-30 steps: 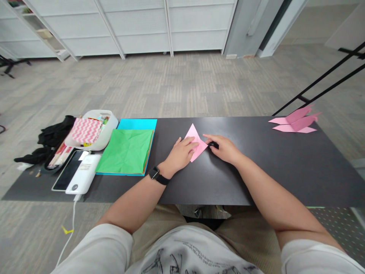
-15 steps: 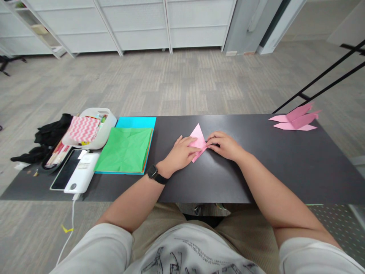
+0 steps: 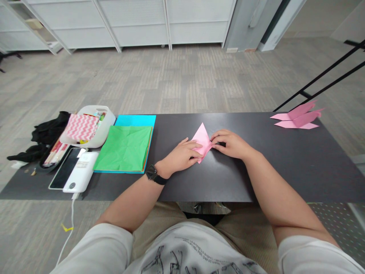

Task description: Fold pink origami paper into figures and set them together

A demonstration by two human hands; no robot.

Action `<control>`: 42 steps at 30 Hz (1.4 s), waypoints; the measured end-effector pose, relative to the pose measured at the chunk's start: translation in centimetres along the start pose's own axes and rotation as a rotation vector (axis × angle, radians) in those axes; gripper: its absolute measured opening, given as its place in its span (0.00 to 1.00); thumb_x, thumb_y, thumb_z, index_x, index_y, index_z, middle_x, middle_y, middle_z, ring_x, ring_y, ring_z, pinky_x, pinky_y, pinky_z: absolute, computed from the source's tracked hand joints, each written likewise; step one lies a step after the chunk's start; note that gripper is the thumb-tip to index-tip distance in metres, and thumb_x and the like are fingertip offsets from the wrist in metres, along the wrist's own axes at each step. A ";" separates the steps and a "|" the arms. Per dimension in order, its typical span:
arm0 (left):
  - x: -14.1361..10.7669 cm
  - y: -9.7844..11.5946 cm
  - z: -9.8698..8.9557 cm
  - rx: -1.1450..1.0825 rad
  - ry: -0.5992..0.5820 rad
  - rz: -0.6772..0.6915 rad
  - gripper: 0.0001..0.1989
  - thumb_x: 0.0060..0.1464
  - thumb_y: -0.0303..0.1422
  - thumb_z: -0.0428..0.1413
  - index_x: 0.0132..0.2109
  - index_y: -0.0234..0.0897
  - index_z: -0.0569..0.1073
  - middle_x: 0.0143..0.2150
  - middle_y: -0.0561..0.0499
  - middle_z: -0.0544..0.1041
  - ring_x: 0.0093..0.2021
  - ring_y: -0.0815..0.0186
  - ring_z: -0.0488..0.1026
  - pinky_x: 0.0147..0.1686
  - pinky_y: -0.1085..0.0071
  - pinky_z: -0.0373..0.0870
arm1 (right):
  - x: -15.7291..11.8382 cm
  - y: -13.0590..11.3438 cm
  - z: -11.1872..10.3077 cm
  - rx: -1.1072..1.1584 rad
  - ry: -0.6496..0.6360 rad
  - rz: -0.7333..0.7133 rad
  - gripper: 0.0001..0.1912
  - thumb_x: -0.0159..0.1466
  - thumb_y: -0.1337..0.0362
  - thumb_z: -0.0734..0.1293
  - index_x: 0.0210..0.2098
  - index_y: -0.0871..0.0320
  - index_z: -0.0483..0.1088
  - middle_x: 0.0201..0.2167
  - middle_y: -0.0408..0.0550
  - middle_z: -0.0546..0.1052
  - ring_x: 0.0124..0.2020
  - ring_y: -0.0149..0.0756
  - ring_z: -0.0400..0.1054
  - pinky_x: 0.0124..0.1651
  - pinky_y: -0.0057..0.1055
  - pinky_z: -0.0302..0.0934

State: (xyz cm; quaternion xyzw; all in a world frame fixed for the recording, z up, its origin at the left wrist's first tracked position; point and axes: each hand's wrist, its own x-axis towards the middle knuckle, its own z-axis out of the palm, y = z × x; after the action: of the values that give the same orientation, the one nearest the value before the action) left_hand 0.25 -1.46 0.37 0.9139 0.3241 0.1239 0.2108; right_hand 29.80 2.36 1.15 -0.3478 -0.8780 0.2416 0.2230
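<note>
A folded sheet of pink origami paper (image 3: 202,136), diamond-like with one point facing away from me, lies on the dark table in front of me. My left hand (image 3: 183,154), a black watch on its wrist, rests on the paper's left part with the fingers spread over it. At the paper's right corner, my right hand (image 3: 230,143) pinches the edge between thumb and fingers. The paper's lower left is partly hidden under my left fingers.
Two folded pink paper birds (image 3: 302,117) stand at the table's far right. Left of my hands lie green paper (image 3: 124,148) over blue sheets, a white phone-like device (image 3: 80,173) with a cable, a dark-screened phone (image 3: 64,171), and a white basket (image 3: 107,127).
Both hands and the pink paper have shifted slightly to the right. The right corner, pinched by my right hand, appears a little more raised. My left hand still presses the sheet.
</note>
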 end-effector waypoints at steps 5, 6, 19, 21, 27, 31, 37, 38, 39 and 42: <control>0.1 0.3 -0.5 -0.024 -0.036 0.015 0.10 0.70 0.35 0.60 0.49 0.51 0.87 0.70 0.51 0.77 0.77 0.50 0.64 0.78 0.39 0.49 | -0.1 -0.1 -0.1 -0.005 0.024 -0.007 0.08 0.72 0.58 0.69 0.40 0.49 0.82 0.48 0.50 0.82 0.51 0.46 0.76 0.61 0.49 0.67; 0.1 0.3 -0.7 -0.037 -0.043 0.012 0.09 0.69 0.35 0.61 0.48 0.51 0.87 0.69 0.52 0.78 0.77 0.50 0.64 0.78 0.38 0.49 | -0.1 -0.1 0.0 -0.016 0.039 -0.003 0.08 0.72 0.58 0.69 0.40 0.50 0.82 0.49 0.51 0.82 0.52 0.46 0.76 0.62 0.50 0.66; 0.8 0.6 -0.5 -0.165 0.151 -0.074 0.10 0.71 0.33 0.55 0.54 0.44 0.78 0.58 0.48 0.81 0.61 0.60 0.77 0.77 0.51 0.58 | 0.7 0.8 2.7 -0.106 0.140 0.121 0.06 0.71 0.57 0.71 0.39 0.50 0.79 0.55 0.53 0.78 0.59 0.52 0.72 0.67 0.56 0.63; 0.9 0.6 -0.3 -0.149 0.155 -0.081 0.13 0.70 0.34 0.56 0.58 0.44 0.78 0.60 0.47 0.80 0.63 0.59 0.76 0.78 0.50 0.58 | 0.9 0.7 3.0 -0.125 0.150 0.145 0.07 0.71 0.57 0.71 0.38 0.50 0.78 0.55 0.54 0.78 0.59 0.52 0.72 0.67 0.56 0.63; 0.7 0.2 0.5 -0.086 0.134 -0.063 0.17 0.69 0.33 0.58 0.61 0.43 0.80 0.65 0.44 0.77 0.68 0.56 0.74 0.79 0.48 0.55 | 1.1 0.7 3.7 -0.157 0.173 0.171 0.06 0.70 0.58 0.72 0.37 0.51 0.77 0.54 0.53 0.77 0.59 0.52 0.71 0.65 0.55 0.63; 0.6 0.3 0.6 -0.069 0.129 -0.064 0.17 0.68 0.32 0.58 0.61 0.43 0.80 0.66 0.44 0.77 0.68 0.56 0.73 0.79 0.47 0.55 | 1.3 0.8 4.0 -0.159 0.185 0.179 0.05 0.70 0.59 0.73 0.38 0.51 0.77 0.54 0.53 0.77 0.59 0.52 0.71 0.65 0.55 0.63; 0.7 0.5 0.6 -0.055 0.123 -0.075 0.16 0.69 0.32 0.56 0.59 0.44 0.81 0.67 0.45 0.77 0.69 0.56 0.73 0.78 0.45 0.56 | 1.6 0.8 4.6 -0.179 0.203 0.214 0.06 0.70 0.58 0.72 0.37 0.51 0.77 0.51 0.52 0.76 0.56 0.51 0.71 0.63 0.55 0.64; 0.7 0.5 0.6 -0.054 0.123 -0.076 0.15 0.70 0.32 0.56 0.59 0.44 0.81 0.68 0.46 0.77 0.69 0.56 0.73 0.78 0.45 0.56 | 1.6 0.8 4.6 -0.185 0.209 0.219 0.06 0.70 0.58 0.72 0.37 0.51 0.76 0.50 0.53 0.76 0.55 0.52 0.70 0.63 0.55 0.64; 0.7 0.5 0.6 -0.052 0.122 -0.079 0.15 0.70 0.33 0.56 0.59 0.44 0.81 0.68 0.46 0.77 0.69 0.56 0.73 0.78 0.45 0.56 | 1.7 0.8 4.7 -0.192 0.213 0.223 0.06 0.70 0.58 0.72 0.37 0.51 0.76 0.50 0.53 0.76 0.55 0.52 0.70 0.62 0.55 0.64; 0.7 0.6 0.7 -0.035 0.123 -0.092 0.15 0.70 0.36 0.58 0.61 0.45 0.79 0.68 0.46 0.77 0.70 0.55 0.73 0.78 0.45 0.56 | 1.8 0.8 4.9 -0.213 0.215 0.222 0.06 0.70 0.58 0.72 0.38 0.51 0.76 0.48 0.53 0.76 0.54 0.52 0.70 0.62 0.55 0.64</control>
State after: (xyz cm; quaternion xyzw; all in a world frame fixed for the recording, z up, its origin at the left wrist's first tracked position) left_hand 1.36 -1.62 0.05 0.8849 0.3758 0.1758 0.2117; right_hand 26.26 2.85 -2.69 -0.4880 -0.8259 0.1320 0.2495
